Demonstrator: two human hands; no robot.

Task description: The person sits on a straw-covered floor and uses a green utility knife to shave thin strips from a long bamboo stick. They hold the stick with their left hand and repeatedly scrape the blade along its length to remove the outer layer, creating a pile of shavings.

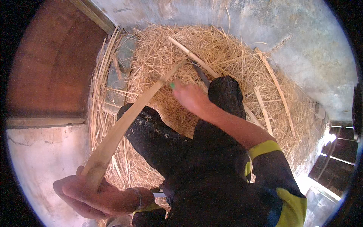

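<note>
At the lower left my left hand (94,196) is closed around the thick end of a long, pale bamboo strip (132,109). The strip slants up and away, narrowing towards its far end in front of me. My right hand (189,98) is closed in the middle, beside my right knee and just right of the strip; a small green spot shows at its thumb. What its fingers hold, if anything, is hidden. Beyond it a dark, flat blade (201,75) lies near the strip's far tip, its lower end hidden behind my knee.
Straw-like shavings (162,49) are heaped around my bent legs (159,140). Other bamboo strips (193,56) lie on the heap, including a split piece (278,87) at the right. A grey wall (295,49) stands beyond, and a brown panel (56,64) is at the left.
</note>
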